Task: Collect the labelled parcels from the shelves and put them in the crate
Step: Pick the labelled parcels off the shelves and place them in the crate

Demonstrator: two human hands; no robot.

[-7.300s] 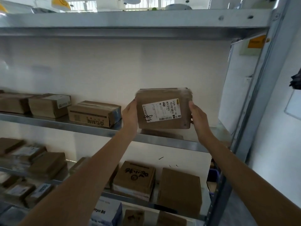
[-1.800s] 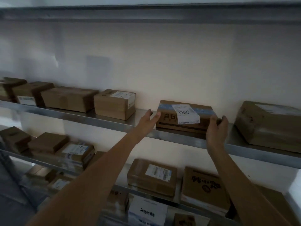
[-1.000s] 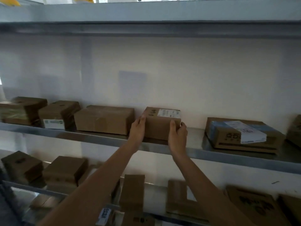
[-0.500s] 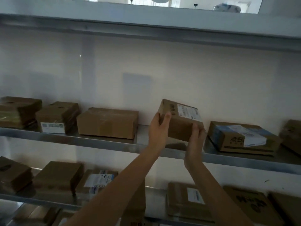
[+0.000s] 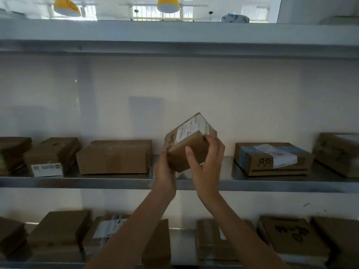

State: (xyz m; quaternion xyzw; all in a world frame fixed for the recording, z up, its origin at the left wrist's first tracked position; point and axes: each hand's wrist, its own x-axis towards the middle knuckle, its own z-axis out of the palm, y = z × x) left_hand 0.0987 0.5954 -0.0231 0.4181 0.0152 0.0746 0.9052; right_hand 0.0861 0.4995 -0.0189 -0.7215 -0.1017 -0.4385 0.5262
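A small brown cardboard parcel (image 5: 189, 142) with a white label on its upper face is tilted in the air above the middle metal shelf (image 5: 116, 182). My left hand (image 5: 165, 169) grips its lower left corner from below. My right hand (image 5: 206, 164) holds its right side, thumb on the front face and fingers curled over the far edge. The crate is not in view.
On the same shelf lie a plain box (image 5: 114, 157) to the left, a box with a small label (image 5: 51, 156) further left, and a blue-taped labelled box (image 5: 272, 158) to the right. The lower shelf (image 5: 180, 245) holds several more parcels. A shelf beam (image 5: 174, 47) runs overhead.
The parcel has come up off the shelf and tipped further, label face turned up toward me. My right hand has shifted from under it to its right side.
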